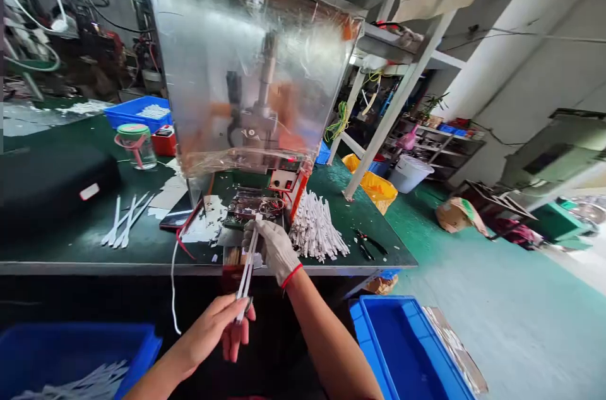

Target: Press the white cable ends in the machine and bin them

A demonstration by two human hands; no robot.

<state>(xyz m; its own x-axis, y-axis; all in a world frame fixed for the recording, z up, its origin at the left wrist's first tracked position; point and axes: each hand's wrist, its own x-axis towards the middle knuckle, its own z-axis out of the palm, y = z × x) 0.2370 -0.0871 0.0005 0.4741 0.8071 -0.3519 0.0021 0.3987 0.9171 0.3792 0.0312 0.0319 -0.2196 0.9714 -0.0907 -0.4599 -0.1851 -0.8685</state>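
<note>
Left grip, slender, straight white strips

A factory workshop: a machine behind clear sheeting stands on the surface, white strips heaped at its right near pliers; a blue crate sits near right, storage shelves far right.

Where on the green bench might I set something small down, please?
The green bench shows mostly bare patches at front left, between the black case, the loose white strips and the front edge, and at right, between the metal post and the pliers. The middle is crowded with white scraps, the white pile and the gloved right hand.
</note>
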